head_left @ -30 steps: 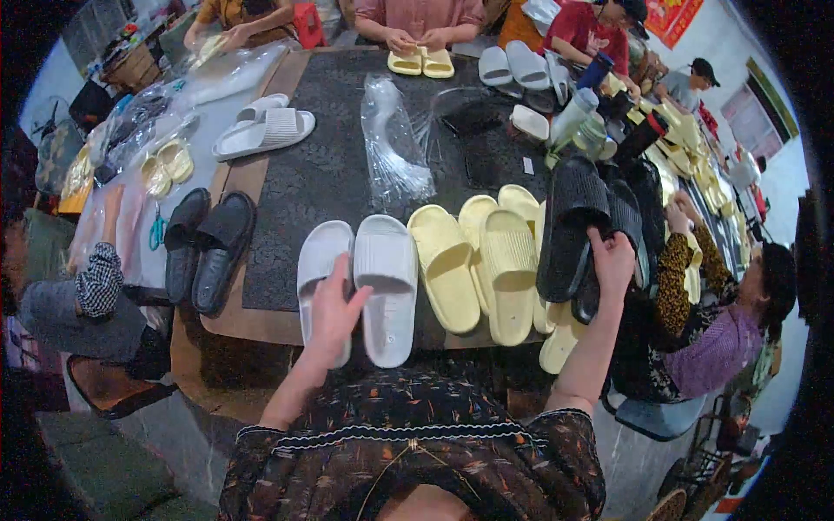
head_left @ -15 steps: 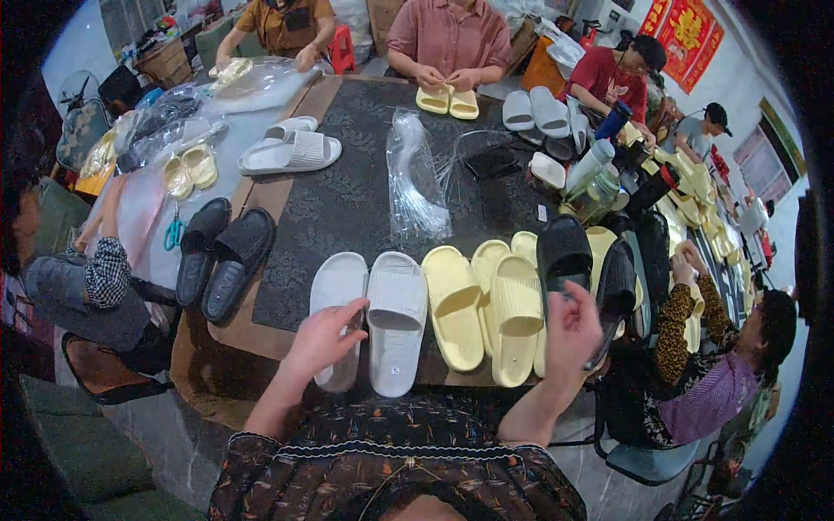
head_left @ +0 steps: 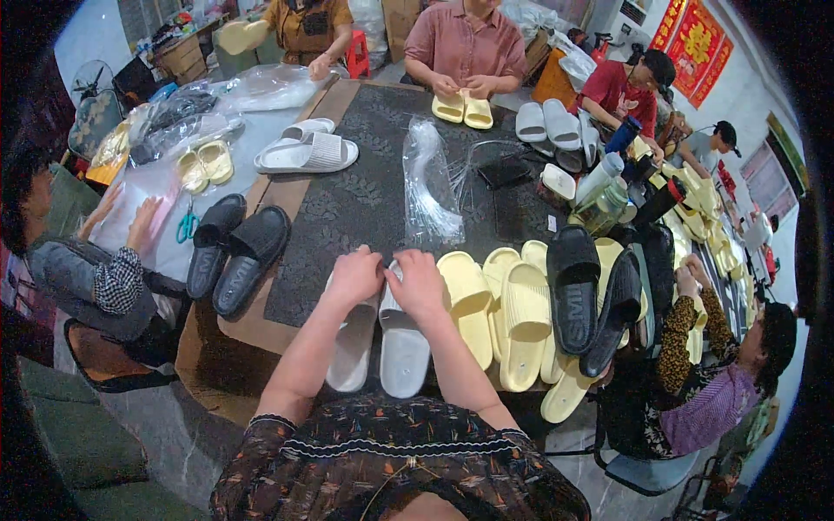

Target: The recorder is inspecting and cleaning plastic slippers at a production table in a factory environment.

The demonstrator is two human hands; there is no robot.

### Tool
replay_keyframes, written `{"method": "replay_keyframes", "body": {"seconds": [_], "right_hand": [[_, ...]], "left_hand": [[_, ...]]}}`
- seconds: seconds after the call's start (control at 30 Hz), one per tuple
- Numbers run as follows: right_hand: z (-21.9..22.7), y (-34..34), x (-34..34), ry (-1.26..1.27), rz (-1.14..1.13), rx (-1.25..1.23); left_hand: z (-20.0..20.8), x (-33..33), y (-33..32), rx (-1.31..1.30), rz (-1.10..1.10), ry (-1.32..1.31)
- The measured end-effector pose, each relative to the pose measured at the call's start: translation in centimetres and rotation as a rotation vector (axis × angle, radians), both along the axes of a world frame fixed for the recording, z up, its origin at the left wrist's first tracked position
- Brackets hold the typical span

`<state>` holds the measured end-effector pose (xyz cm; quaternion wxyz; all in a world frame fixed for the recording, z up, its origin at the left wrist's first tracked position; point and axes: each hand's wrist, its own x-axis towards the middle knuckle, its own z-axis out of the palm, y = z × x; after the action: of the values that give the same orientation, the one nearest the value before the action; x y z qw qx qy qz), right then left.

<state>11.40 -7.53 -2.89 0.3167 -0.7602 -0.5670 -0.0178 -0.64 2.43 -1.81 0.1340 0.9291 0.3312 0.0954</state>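
Observation:
A pair of light grey slide slippers lies side by side at the near table edge, toes pointing away from me. Over the toe end of the left slipper (head_left: 350, 360) is my left hand (head_left: 354, 276), its fingers bent and closed. My right hand (head_left: 419, 285) covers the strap of the right slipper (head_left: 405, 356), fingertips curled close to the left hand's. Whatever the fingertips pinch between the toes is hidden or too small to make out. Just right of my right hand stand pale yellow slippers (head_left: 526, 326). Beyond both hands lies a bundle of clear plastic ties (head_left: 430, 195).
Black slippers (head_left: 252, 260) sit on the left, with another black pair (head_left: 573, 291) on the right. A grey pair (head_left: 317, 154) lies farther back. Bottles (head_left: 599, 204) crowd the right side. Teal scissors (head_left: 187, 226) lie near a co-worker's arm. Several people work around the table.
My right hand has moved left from beside the black slippers to the grey pair. My left hand has shifted forward to the toes. A yellow slipper at the near right edge now shows.

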Motion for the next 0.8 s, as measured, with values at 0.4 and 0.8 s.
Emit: {"method": "replay_keyframes", "body": {"seconds": [0.4,0.8], "right_hand": [[-0.8,-0.6,-0.6,0.131,0.044,0.044],[-2.0,-1.0,0.5,0.617,-0.021,0.284]], "left_hand": [[-2.1,-0.6,-0.1,-0.182,0.094,-0.482],[-2.3,-1.0,0.3,-0.455,0.155,-0.894]]}}
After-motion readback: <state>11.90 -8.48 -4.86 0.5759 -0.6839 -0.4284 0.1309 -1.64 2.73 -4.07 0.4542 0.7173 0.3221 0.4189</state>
